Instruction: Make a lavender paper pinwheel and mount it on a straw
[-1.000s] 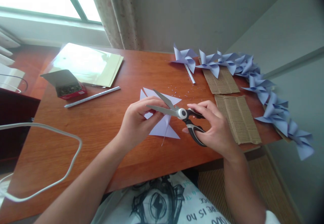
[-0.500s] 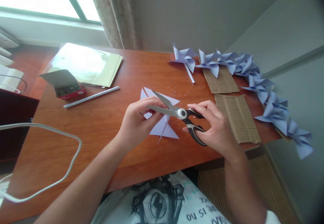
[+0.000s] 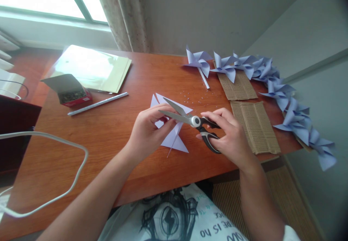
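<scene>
Reaching in from the lower left with the left hand (image 3: pixel 149 128), forearm slanting up, knuckles uppermost. Pinching pale lilac paper (image 3: pixel 174 143) between its fingers, at the middle of the surface (image 3: pixel 108 135); cannot tell whether lifted off the wood or lying on it. Visible around that grip: pointed corners and a slit, partly hidden by hand and blades. Coming in from the lower right with the right hand (image 3: pixel 230 139), wrist turned inward. Clamping those fingers on the dark handles of the scissors (image 3: pixel 195 121), right beside the paper. Pointing the blades left, parted, one crossing close to the left fingertips; cannot tell whether touching.

Standing at the far left with flap raised, a small red box (image 3: pixel 81 99), holding many little dull pieces (image 3: pixel 72 96), too small to make out. Just behind it, a shiny clear folder (image 3: pixel 87 66) over pale yellow sheets (image 3: pixel 121 74).

Looping over the near left corner, a white cable (image 3: pixel 86 154). In front of the box, slanting, a silvery stick (image 3: pixel 98 104). Between stick and left forearm, a broad stretch of wood, running to the near edge by the printed shirt (image 3: pixel 168 219). Beyond the scissors, scattered crumbs (image 3: pixel 199 97). Farther right, two pieces of cardboard (image 3: pixel 254 126), then a curved row of pinwheels (image 3: pixel 297 119), jutting past the right edge at its near end.
</scene>
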A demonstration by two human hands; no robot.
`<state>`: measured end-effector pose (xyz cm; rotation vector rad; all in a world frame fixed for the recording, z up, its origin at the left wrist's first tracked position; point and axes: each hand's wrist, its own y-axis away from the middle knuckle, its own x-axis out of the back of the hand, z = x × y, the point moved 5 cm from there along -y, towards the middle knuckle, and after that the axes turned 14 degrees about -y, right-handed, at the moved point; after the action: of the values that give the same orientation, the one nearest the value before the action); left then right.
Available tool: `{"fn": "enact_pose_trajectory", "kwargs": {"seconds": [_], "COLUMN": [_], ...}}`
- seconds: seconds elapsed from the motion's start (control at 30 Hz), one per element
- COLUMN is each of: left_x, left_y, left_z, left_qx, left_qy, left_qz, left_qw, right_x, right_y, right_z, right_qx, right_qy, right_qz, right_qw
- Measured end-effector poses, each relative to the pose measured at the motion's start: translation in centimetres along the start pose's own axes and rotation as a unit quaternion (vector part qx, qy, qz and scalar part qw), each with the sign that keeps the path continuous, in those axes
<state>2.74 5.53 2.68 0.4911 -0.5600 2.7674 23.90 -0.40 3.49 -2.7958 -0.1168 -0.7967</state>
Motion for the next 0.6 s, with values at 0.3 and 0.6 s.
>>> {"fn": "enact_pose_trajectory", "kwargs": {"seconds": [0.3,0.6], "left_x": [-0.1,-0.1], "left_y": [0.0,0.1], "left_z": [-0.3,-0.8], "left_qx": [0.032,0.06], "left_qy": [0.002,-0.01], "left_qz": [0.01,0.025], "left_qw": [0.999,0.998], "right_x": [-0.9,-3.3], "right_y": [0.1,0.5], "right_z": [2.2,4.6], "right_qx": [-0.159,-0.304], "right_qy": [-0.27,-0.522], "right_qz": [0.022,0.005], "right_qw": [0.949,0.797]}}
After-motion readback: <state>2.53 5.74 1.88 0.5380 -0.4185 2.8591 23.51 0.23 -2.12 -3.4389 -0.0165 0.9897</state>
